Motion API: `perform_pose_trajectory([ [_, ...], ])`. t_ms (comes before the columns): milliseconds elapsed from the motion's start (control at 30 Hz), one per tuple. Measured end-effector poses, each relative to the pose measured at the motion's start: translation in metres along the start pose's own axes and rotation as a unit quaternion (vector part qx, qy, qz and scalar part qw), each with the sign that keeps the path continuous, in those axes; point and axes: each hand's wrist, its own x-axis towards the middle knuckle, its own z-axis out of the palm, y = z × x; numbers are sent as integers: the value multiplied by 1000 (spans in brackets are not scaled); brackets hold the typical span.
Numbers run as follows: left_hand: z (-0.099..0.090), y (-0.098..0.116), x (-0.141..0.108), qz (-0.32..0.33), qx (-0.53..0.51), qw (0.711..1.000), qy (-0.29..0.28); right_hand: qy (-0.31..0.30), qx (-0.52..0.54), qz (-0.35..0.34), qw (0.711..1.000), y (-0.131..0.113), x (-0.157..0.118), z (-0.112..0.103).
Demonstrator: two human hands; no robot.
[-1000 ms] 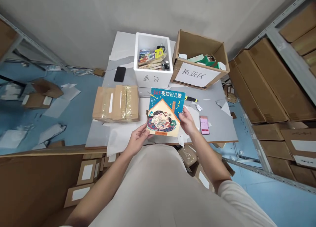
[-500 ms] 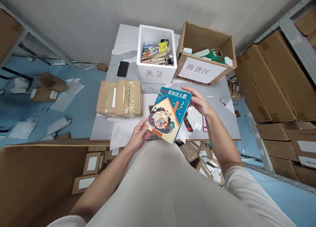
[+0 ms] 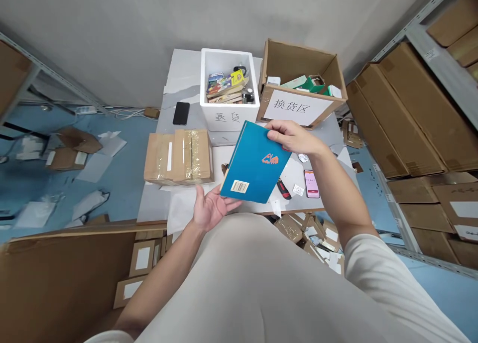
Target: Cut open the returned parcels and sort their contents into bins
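Observation:
A blue book [image 3: 254, 164] is held above the table with its back cover up, showing a white barcode label and a small orange picture. My right hand [image 3: 295, 136] grips its upper right corner, thumb on the cover and fingers beneath. Palm up, my left hand [image 3: 212, 206] lies at the lower left corner, fingers spread and partly under the edge, the thumb away from the book. Behind the book are a white foam box [image 3: 229, 116] with books and small goods inside, and a cardboard box [image 3: 328, 109] with a handwritten sign and small cartons.
Taped cardboard boxes [image 3: 178, 159] stand on the table's left, a black phone [image 3: 181, 113] behind them. Right of the book lie a red and black cutter [image 3: 284, 189] and a lit phone [image 3: 311, 183]. Shelves with large cartons [image 3: 421, 109] flank the right side.
The book has been turned over from its illustrated front cover to its blue back. My left hand has loosened its pinch and opened; my right hand has moved onto the top corner.

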Motion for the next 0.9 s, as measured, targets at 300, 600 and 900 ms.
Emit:
perform_pose_trajectory([
  [300, -18, -23, -3, 51, 88, 986, 129, 5, 179, 100, 979, 34, 9, 0],
  [600, -14, -23, -5, 20, 67, 991, 114, -28, 248, 106, 963, 48, 0, -6],
  [900, -1, -23, 11, -80, 38, 996, 32, -11, 99, -93, 991, 26, 10, 0],
])
